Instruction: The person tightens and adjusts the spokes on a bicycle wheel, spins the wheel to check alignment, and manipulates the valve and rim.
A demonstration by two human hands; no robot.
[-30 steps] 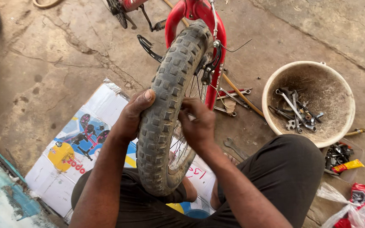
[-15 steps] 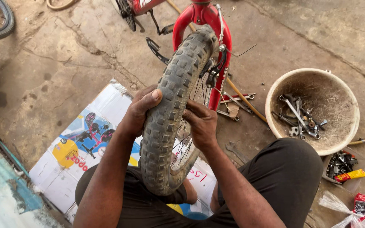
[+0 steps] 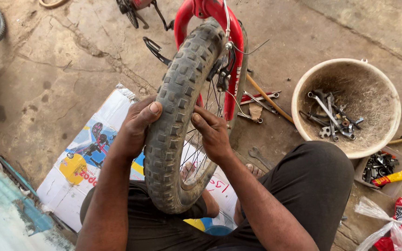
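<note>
Concrete floor; both hands (image 3: 173,128) grip knobby tyre (image 3: 177,116); tool bowl (image 3: 387,97) nearby.

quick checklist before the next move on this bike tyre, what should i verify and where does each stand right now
1. Both hands on the knobby black rubber tyre: ok. The left hand clasps its left side, thumb on the tread; the right hand presses its right sidewall.
2. Tyre bead seated on the rim: cannot tell, the fingers cover that edge.
3. Wheel supported in the red bicycle fork: ok, it sits between the fork legs.
4. Fingers clear of the thin metal spokes: cannot tell, the right fingertips are hidden.
5. Tools in reach: ok, spanners lie in the round beige basin to the right.
</note>
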